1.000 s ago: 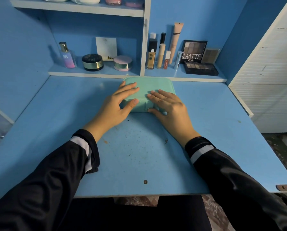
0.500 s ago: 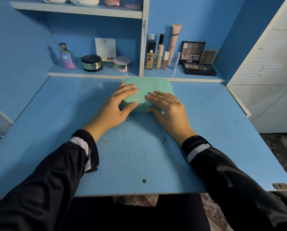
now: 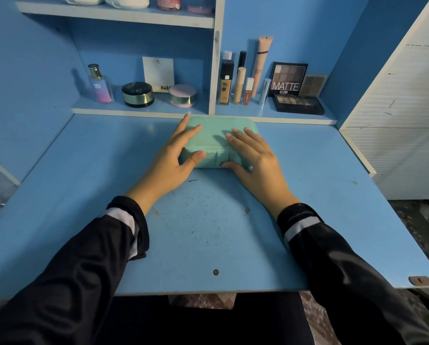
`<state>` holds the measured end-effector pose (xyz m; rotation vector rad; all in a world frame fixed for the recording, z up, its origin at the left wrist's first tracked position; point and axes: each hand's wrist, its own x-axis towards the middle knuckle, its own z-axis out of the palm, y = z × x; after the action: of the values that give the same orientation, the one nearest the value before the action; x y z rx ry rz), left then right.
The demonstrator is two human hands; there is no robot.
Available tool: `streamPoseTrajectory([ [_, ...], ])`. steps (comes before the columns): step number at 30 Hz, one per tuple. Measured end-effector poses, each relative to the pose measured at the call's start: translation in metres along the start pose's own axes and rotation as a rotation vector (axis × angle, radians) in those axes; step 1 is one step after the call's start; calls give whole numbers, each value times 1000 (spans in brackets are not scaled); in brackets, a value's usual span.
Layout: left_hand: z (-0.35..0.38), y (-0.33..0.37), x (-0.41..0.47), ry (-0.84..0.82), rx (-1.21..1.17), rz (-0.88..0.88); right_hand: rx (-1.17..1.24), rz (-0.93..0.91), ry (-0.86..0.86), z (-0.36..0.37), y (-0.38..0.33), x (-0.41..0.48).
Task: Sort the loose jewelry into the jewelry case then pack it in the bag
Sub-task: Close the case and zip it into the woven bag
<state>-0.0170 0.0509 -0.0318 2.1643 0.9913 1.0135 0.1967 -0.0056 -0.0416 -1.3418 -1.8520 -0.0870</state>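
Observation:
A closed mint-green jewelry case (image 3: 216,133) lies on the blue desk (image 3: 208,232) near the back shelf. My left hand (image 3: 176,158) lies flat on the case's left side, fingers straight on the lid, thumb against the front wall. My right hand (image 3: 253,155) lies flat on the right side of the lid, its thumb at the front clasp tab. No loose jewelry and no bag is visible.
The low shelf behind the case carries a perfume bottle (image 3: 99,84), two round compacts (image 3: 137,94), several makeup tubes (image 3: 240,82) and eyeshadow palettes (image 3: 289,78). A white slatted panel (image 3: 402,120) borders the desk on the right.
Both hands stay on the closed case; my right thumb has moved slightly toward the front clasp. The view has shifted a little.

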Motion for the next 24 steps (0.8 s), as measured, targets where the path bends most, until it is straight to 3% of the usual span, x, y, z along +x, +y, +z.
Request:
streamPoseTrajectory([
  [9, 0, 1, 2, -49, -15, -208, 191, 448, -59, -19, -3, -3],
  [24, 7, -13, 2, 22, -151, -302, 310, 564, -112, -31, 4, -4],
])
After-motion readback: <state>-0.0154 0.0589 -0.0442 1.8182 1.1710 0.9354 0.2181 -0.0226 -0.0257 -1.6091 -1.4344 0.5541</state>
